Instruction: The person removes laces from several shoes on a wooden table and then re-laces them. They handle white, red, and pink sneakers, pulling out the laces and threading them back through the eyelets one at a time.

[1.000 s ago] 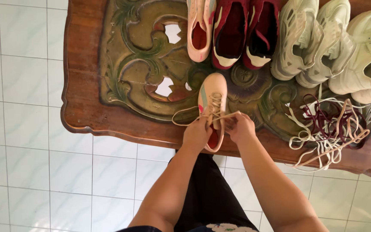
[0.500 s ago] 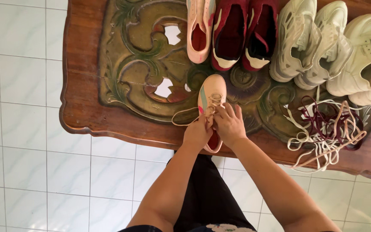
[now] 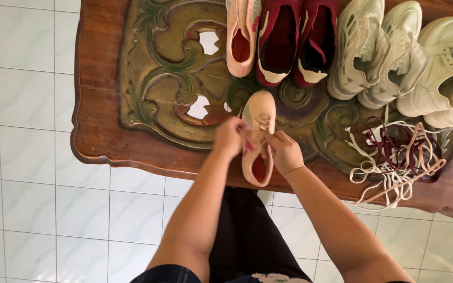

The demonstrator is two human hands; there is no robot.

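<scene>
Since a moment ago your left hand (image 3: 230, 137) has slid up the left side of the peach shoe (image 3: 258, 137) at the bench's (image 3: 100, 126) near edge, both hands' fingers pinched on its lace, so next draw it snug through the eyelets.

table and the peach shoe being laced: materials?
Table: looks like carved wood, glossy brown varnish at the rim, the relief panel painted dull green-gold with cut-through openings. Peach shoe: matte upper, likely synthetic or leather-look; flat woven-looking laces. The picture is too coarse to be sure.
</scene>
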